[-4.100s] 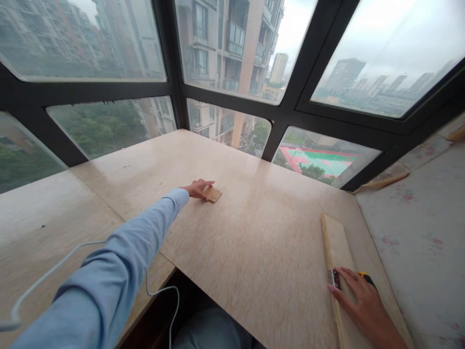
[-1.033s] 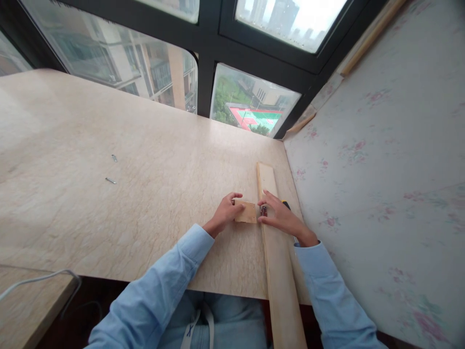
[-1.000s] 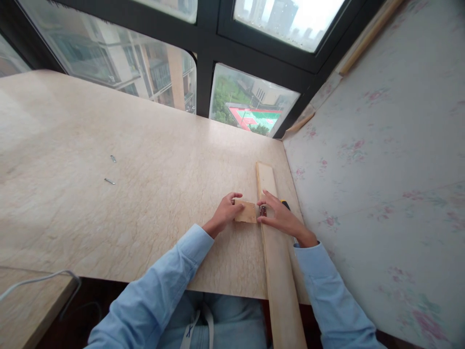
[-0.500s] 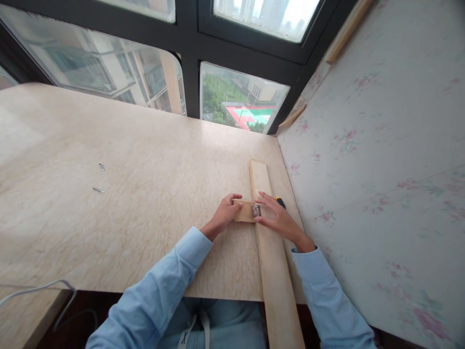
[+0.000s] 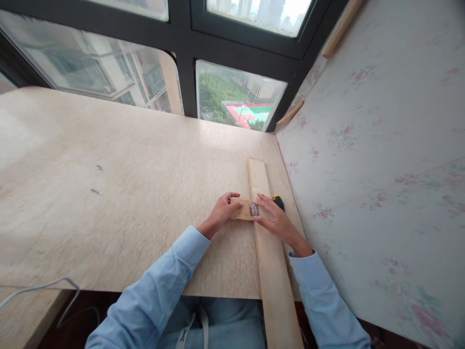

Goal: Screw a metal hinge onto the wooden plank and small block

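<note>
A small wooden block (image 5: 242, 209) lies against the left edge of a long wooden board (image 5: 273, 271), and my left hand (image 5: 222, 212) grips the block's left end between thumb and fingers. A metal hinge (image 5: 254, 209) spans the joint, partly on the block and partly on the board. Over the board, my right hand (image 5: 276, 219) has thumb and fingers apart, with their tips at the hinge's right side; whether they press on it I cannot tell. Behind that hand a black and yellow tool handle (image 5: 279, 201) shows in part.
Two small metal pieces (image 5: 96, 191) lie on the left of the marble-like countertop (image 5: 145, 208). A flowered wall (image 5: 370, 194) rises close on the right, and a dark-framed window (image 5: 240, 94) stands behind. At lower left hangs a pale cable (image 5: 69, 281). The board overhangs the front edge.
The hinge's leaves look flatter and more spread now. My right hand has shifted slightly, uncovering more of the tool handle. The whole view has moved a little.
</note>
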Action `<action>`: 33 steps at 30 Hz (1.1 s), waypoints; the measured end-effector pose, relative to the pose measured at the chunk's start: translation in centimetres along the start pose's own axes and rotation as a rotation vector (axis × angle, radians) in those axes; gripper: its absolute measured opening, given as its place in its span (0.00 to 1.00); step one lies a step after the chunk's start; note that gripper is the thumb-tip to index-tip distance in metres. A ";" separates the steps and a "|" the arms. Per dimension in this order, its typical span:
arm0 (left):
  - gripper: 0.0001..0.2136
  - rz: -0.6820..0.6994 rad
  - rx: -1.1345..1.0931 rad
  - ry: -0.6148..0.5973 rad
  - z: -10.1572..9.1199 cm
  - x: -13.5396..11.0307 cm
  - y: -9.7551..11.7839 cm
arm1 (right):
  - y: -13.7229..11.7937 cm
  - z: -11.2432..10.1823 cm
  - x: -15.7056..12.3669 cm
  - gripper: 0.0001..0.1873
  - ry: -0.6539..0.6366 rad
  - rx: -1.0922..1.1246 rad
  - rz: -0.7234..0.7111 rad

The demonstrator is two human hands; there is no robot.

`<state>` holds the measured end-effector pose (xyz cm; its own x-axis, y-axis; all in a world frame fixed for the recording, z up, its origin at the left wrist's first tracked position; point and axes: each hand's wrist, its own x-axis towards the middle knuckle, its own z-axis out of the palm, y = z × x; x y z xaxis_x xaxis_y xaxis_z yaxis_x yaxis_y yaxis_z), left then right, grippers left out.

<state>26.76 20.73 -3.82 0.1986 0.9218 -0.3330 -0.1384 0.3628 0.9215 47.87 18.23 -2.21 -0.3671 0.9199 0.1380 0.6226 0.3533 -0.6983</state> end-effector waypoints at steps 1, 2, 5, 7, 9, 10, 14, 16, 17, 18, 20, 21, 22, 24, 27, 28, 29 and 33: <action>0.22 -0.003 -0.003 0.003 0.0 0.0 0.0 | 0.0 0.2 0.0 0.22 0.006 -0.007 0.002; 0.22 -0.011 -0.013 0.006 0.1 -0.1 0.1 | 0.0 0.3 0.0 0.21 0.012 -0.015 0.002; 0.24 -0.045 -0.097 0.005 0.2 -0.3 0.3 | 0.0 0.9 -0.1 0.18 0.033 -0.042 -0.009; 0.22 -0.056 -0.176 -0.018 0.3 -0.5 0.5 | 0.1 1.2 -0.2 0.17 0.054 -0.057 -0.024; 0.19 -0.065 -0.233 -0.061 0.5 -0.6 0.6 | 0.2 1.4 -0.2 0.17 0.079 -0.063 -0.033; 0.17 -0.072 -0.254 -0.082 0.6 -0.7 0.6 | 0.3 1.5 -0.2 0.17 0.090 -0.063 -0.036; 0.14 -0.099 -0.309 -0.094 1.3 -0.8 0.4 | 0.5 1.8 -0.4 0.17 0.125 -0.055 -0.054; 0.12 -0.100 -0.310 -0.068 1.6 -0.7 0.3 | 0.5 1.9 -0.5 0.17 0.140 -0.054 -0.060; 0.12 -0.100 -0.306 -0.056 1.8 -0.7 0.2 | 0.6 2.0 -0.6 0.17 0.146 -0.055 -0.060; 0.12 -0.102 -0.304 -0.047 1.9 -0.7 0.1 | 0.6 2.0 -0.7 0.17 0.151 -0.057 -0.061; 0.12 -0.112 -0.299 -0.033 2.0 -0.5 0.0 | 0.6 2.1 -0.8 0.17 0.157 -0.060 -0.063; 0.13 -0.117 -0.297 -0.028 2.0 -0.5 0.0 | 0.7 2.2 -0.8 0.17 0.161 -0.063 -0.065; 0.14 -0.118 -0.293 -0.022 2.1 -0.4 -0.1 | 0.7 2.3 -0.9 0.17 0.166 -0.066 -0.070; 0.16 -0.100 -0.280 0.002 2.1 -0.2 -0.2 | 0.7 2.4 -0.9 0.17 0.181 -0.069 -0.081; 0.19 -0.046 -0.257 0.050 2.2 -0.1 -0.3 | 0.6 2.4 -1.0 0.16 0.204 -0.066 -0.094; 0.20 -0.032 -0.250 0.065 2.3 -0.1 -0.4 | 0.5 2.4 -1.0 0.16 0.209 -0.064 -0.094; 0.20 -0.020 -0.244 0.077 2.4 -0.1 -0.4 | 0.5 2.4 -1.0 0.16 0.212 -0.061 -0.093; 0.23 0.010 -0.227 0.133 2.8 -0.2 -0.3 | 0.3 2.3 -1.1 0.16 0.220 -0.044 -0.091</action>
<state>29.46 20.00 -3.50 0.0692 0.9299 -0.3613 -0.3570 0.3613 0.8614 46.83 16.92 -4.17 -0.2666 0.8970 0.3527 0.6247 0.4394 -0.6454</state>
